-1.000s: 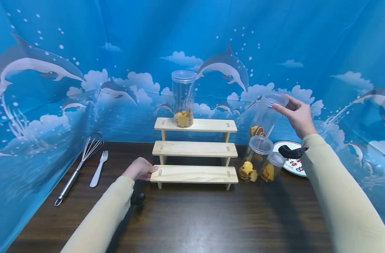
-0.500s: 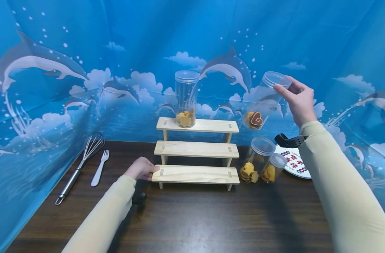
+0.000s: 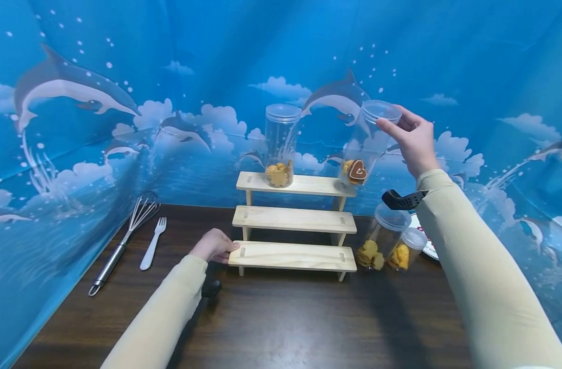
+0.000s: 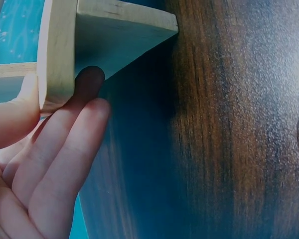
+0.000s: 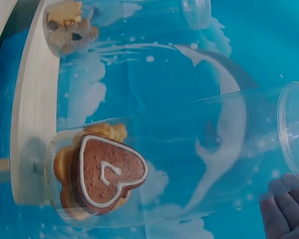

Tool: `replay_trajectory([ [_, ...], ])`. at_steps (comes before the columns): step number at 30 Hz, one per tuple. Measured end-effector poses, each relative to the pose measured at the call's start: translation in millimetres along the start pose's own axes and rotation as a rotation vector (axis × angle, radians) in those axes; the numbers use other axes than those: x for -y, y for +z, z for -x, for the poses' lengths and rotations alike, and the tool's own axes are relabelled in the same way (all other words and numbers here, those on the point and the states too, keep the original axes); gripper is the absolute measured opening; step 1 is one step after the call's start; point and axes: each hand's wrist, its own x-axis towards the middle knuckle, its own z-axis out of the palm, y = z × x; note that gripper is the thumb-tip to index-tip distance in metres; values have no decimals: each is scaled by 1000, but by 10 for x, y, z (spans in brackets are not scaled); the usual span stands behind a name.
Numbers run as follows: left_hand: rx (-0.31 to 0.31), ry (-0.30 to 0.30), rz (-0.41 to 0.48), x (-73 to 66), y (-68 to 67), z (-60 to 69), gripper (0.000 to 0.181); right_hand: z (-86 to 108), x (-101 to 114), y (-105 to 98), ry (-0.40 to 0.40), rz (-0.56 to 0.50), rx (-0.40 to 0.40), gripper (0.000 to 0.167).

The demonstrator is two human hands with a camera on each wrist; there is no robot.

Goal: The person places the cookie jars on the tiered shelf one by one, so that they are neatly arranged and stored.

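My right hand (image 3: pixel 413 137) grips a tall clear jar (image 3: pixel 366 141) by its lid end; the jar tilts, its base beside the right end of the top shelf (image 3: pixel 315 185). A brown heart-shaped cookie (image 5: pixel 111 174) and yellow cookies lie at its bottom. Another tall jar (image 3: pixel 281 146) with cookies stands upright at the left of that shelf. My left hand (image 3: pixel 213 245) pinches the left end of the lowest shelf (image 3: pixel 292 255), thumb on top and fingers beneath, as the left wrist view shows in the board (image 4: pixel 57 55).
Right of the wooden stand are a medium jar (image 3: pixel 384 233) and a small jar (image 3: pixel 406 249) with cookies, and a plate (image 3: pixel 429 249) partly behind the right arm. A whisk (image 3: pixel 124 243) and a white fork (image 3: pixel 153 243) lie at the left. A dolphin-print cloth (image 3: pixel 207 169) hangs behind.
My right hand has lifted the tall jar from behind the medium jar and brought it left to the top shelf's right end. The left hand keeps its hold on the lowest shelf.
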Motion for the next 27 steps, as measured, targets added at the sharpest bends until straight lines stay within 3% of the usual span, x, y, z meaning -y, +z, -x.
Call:
replay_trajectory([
  [7, -13, -14, -29, -40, 5, -4, 28, -37, 16, 186, 9, -12, 30, 63],
  [18, -11, -18, -28, 26, -7, 4, 28, -54, 0, 558, 44, 23, 114, 74],
  [27, 11, -1, -3, -1, -5, 41, 29, -80, 34, 638, 76, 54, 127, 79],
])
